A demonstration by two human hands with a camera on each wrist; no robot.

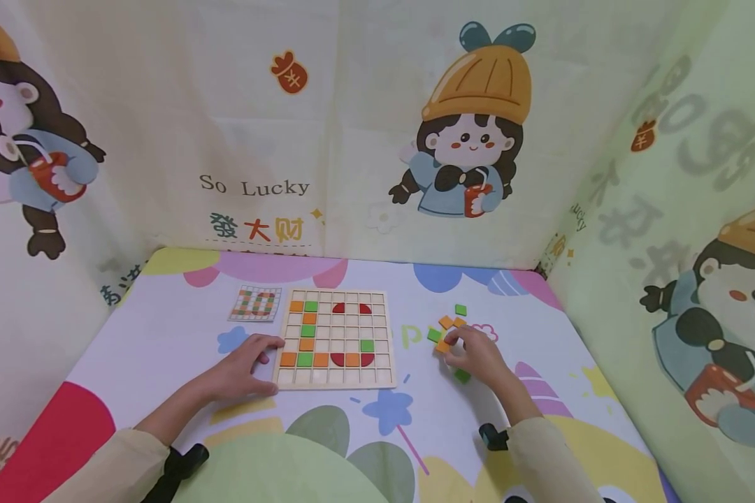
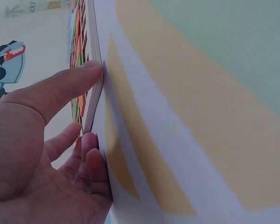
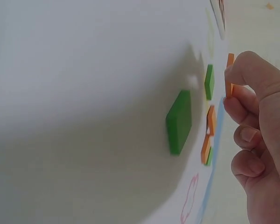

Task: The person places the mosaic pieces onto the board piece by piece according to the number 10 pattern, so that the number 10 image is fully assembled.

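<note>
A wooden grid board [image 1: 346, 378] lies on the table, with orange and green square tiles and dark red rounded pieces in its cells. My left hand [image 1: 242, 370] rests at its left side, thumb and fingers touching the edge; in the left wrist view the thumb [image 2: 60, 88] lies against the board's side [image 2: 97, 46]. To the right of the board, my right hand [image 1: 478, 355] pinches an orange square tile [image 3: 229, 77] between thumb and finger, raised off the table. A green tile [image 3: 179, 122] lies beneath the hand, and several other loose tiles [image 1: 447, 322] are just beyond.
A printed pattern card [image 1: 255, 304] lies left of the board's upper corner. The table is covered with a colourful printed cloth [image 1: 327, 454]. Cartoon-printed curtains [image 1: 365, 140] close in the back and both sides.
</note>
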